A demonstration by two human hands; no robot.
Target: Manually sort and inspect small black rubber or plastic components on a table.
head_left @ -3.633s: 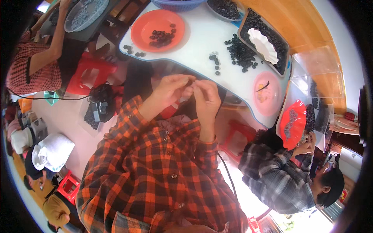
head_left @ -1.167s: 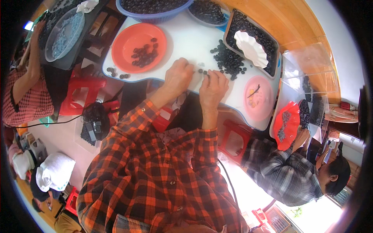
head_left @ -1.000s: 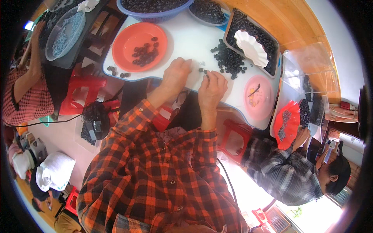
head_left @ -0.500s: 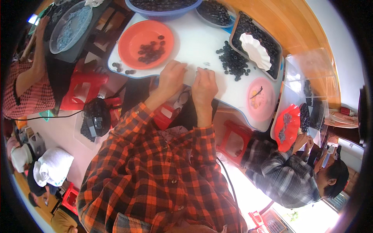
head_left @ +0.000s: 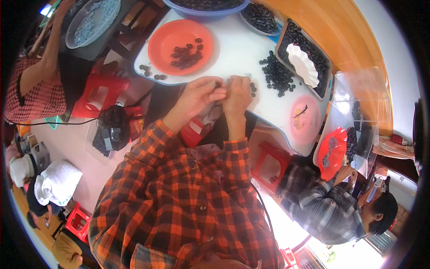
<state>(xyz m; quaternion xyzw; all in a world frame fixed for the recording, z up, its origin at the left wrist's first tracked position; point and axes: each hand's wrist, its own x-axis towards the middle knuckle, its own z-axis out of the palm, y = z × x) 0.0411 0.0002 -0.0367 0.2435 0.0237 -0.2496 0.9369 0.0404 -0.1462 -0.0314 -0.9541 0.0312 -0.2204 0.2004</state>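
My left hand (head_left: 200, 96) is closed at the front edge of the white table (head_left: 233, 47), palm partly turned up. Its thumb and fingers pinch a small dark piece (head_left: 218, 84). Almost touching it, my right hand (head_left: 238, 95) has its fingers bent together in a pinch; what they hold is hidden. A few small round black pieces (head_left: 253, 89) lie just right of that hand. Beyond my left hand stands an orange basin (head_left: 156, 47) with dark round pieces (head_left: 186, 57) in it. To the right is a loose heap of black pieces (head_left: 275, 74).
A blue basin (head_left: 204, 16), a clear bowl (head_left: 261, 19) and a tray (head_left: 323, 58) hold black pieces; a white scalloped dish (head_left: 303, 65) rests on the tray. A pink plate (head_left: 306, 134) lies right. A person in grey plaid (head_left: 329, 206) works beside a red dish (head_left: 332, 154).
My hands have come together, and the left one has turned its palm up. Black pieces now show beside my right hand. The view has shifted slightly, moving the table rightward in the picture.
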